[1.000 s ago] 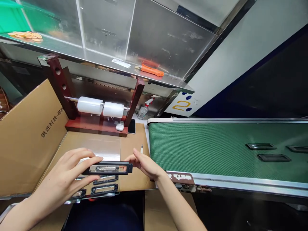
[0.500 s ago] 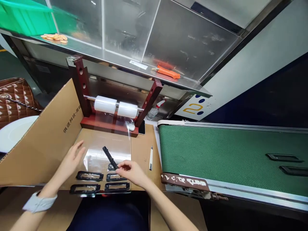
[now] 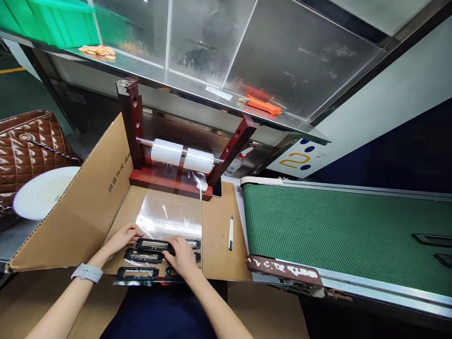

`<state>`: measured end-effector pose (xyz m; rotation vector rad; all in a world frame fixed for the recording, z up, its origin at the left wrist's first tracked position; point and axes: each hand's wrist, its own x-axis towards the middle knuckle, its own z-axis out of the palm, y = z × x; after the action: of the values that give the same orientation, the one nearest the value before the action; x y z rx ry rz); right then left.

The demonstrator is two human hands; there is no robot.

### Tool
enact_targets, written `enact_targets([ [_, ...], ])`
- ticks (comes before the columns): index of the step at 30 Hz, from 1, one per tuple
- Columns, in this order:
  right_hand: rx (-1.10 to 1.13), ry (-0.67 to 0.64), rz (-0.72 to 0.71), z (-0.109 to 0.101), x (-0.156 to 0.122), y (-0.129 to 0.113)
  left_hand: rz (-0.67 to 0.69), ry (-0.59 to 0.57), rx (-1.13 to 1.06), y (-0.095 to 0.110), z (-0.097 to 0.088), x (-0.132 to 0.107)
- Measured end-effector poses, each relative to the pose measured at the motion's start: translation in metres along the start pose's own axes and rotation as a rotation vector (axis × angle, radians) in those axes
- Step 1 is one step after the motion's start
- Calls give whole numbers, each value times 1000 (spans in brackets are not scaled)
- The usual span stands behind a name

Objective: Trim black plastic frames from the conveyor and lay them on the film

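Clear film [image 3: 169, 214] runs from the rolls over the cardboard, with several black rectangular plastic frames lying on it in two columns. My right hand [image 3: 181, 256] grips the right end of the upper left black plastic frame [image 3: 153, 244], its fingers bent over that end. At the other end, my left hand [image 3: 122, 240] has its fingertips curled together beside the film's left edge; whether they pinch the frame or the film is unclear. Below lie two more frames of the left column. My right hand partly covers the right column.
A dark red stand [image 3: 169, 183] holds two white film rolls [image 3: 181, 155] at the back. A white pen-shaped cutter [image 3: 230, 233] lies on the right. Beyond is a green conveyor belt [image 3: 328, 226] carrying black frames. A cardboard wall [image 3: 84, 197] rises on the left.
The black frame in my right hand went from held up at a slant to level at the top of the left column. My left hand moved in, its fingers going from spread to curled.
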<state>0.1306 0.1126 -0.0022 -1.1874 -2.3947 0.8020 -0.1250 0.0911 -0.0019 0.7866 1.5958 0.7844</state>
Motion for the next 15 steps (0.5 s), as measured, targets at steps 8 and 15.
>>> enact_targets([
  [8,-64,-43,-32,19,21,-1,-63,-91,-93,-1,0,5],
  [15,-102,-62,-42,22,24,-1,-57,-121,-132,2,-2,1],
])
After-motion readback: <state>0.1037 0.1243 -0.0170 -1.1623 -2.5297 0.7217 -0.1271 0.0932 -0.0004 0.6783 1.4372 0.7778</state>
